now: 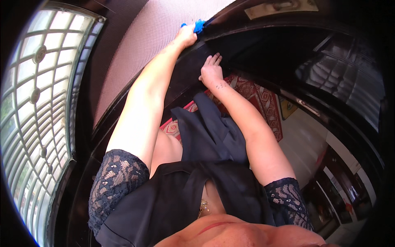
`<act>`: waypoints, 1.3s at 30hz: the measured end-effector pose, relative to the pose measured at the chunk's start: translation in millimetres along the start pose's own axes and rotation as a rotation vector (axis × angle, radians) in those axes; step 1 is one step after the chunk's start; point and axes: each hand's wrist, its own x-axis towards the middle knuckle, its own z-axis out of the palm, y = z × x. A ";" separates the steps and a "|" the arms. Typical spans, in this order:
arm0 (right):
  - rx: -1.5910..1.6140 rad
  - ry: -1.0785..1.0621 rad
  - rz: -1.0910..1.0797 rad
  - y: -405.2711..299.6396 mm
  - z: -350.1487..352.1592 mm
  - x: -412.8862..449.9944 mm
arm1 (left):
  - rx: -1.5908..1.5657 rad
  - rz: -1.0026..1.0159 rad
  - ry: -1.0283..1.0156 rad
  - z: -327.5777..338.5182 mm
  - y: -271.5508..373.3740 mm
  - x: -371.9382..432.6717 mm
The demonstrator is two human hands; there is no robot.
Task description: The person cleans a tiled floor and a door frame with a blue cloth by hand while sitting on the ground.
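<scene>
My left hand (186,35) is closed around a bunched blue cloth (199,26), whose exact kind is too small to tell. It rests against the edge where a pale mesh screen (148,40) meets its dark frame. Lower and to the right, my right hand (212,70) holds nothing. Its fingers are extended and slightly apart by a dark, glossy panel (191,66); whether they touch it I cannot tell.
At the left is a window with a pale metal grille (37,95). A red patterned rug (262,102) lies on the light floor (297,136) below. A dark glossy door (342,71) with a metal plate (281,8) curves around the right. Dark furniture (321,200) stands farther back.
</scene>
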 end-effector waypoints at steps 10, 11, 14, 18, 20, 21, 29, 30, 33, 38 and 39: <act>0.022 0.023 0.038 4.7 15.7 4.0 | -0.041 0.206 0.125 -20.2 -18.7 5.9; 0.022 0.022 0.037 2.6 15.8 3.5 | 0.017 0.191 0.025 -16.5 -16.3 7.7; 0.016 0.034 0.031 3.0 17.0 3.8 | 0.238 0.203 -0.024 1.6 -4.5 5.7; -0.024 0.057 0.029 2.8 20.1 5.8 | 0.356 0.120 -0.160 1.3 4.5 19.7; -0.045 0.092 0.039 -1.7 20.6 9.5 | 0.328 0.062 -0.164 -1.4 3.6 22.7; -0.026 0.053 0.041 -2.5 18.5 9.4 | 0.294 0.008 -0.177 0.4 3.1 23.5; 0.032 0.032 0.069 6.6 27.6 3.9 | 0.350 0.137 -0.089 8.0 -1.5 0.4; 0.038 0.028 0.059 3.4 25.9 4.4 | 0.321 0.123 -0.074 7.3 -5.8 -4.1; -0.011 0.067 0.054 -1.6 23.0 6.1 | 0.312 0.135 -0.066 4.5 -4.4 15.0; 0.053 0.043 0.033 0.3 16.5 2.5 | 0.292 0.125 -0.014 8.0 -10.2 3.2; 0.054 0.015 0.033 1.1 16.3 1.3 | 0.290 0.131 -0.009 5.5 -13.2 -4.7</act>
